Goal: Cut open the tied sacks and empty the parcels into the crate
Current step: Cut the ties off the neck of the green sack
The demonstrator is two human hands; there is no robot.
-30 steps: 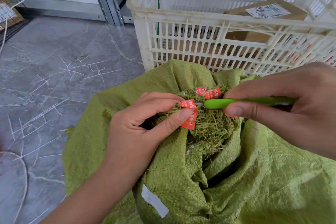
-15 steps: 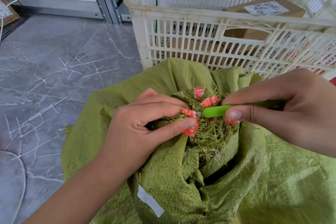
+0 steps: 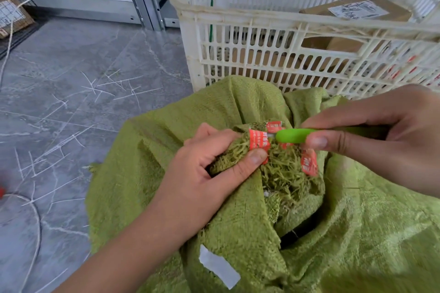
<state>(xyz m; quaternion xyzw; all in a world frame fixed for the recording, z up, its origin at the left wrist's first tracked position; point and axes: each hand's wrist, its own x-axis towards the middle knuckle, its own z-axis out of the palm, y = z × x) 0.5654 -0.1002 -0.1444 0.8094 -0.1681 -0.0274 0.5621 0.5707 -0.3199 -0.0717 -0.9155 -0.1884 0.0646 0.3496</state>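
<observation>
head view: left hand (image 3: 202, 173) pinches sack (image 3: 166, 150) neck at red tape (image 3: 258, 143); right hand (image 3: 381, 135) pinches green cutter (image 3: 292, 135). loose strip (image 3: 308, 165) newly hangs right: tie parting. sack sits before crate (image 3: 238, 19), unemptied.

My sack (image 3: 147, 173) is yellow-green with a tiny woven criss-cross. The tape (image 3: 258, 143) on it is red with white writing. My cutter (image 3: 291, 135) has a bright green handle. The crate (image 3: 238, 31) is creamy white with rows of slots. The cardboard box (image 3: 395, 10) inside is brown. The floor (image 3: 71, 54) is grey with white streaks.
</observation>
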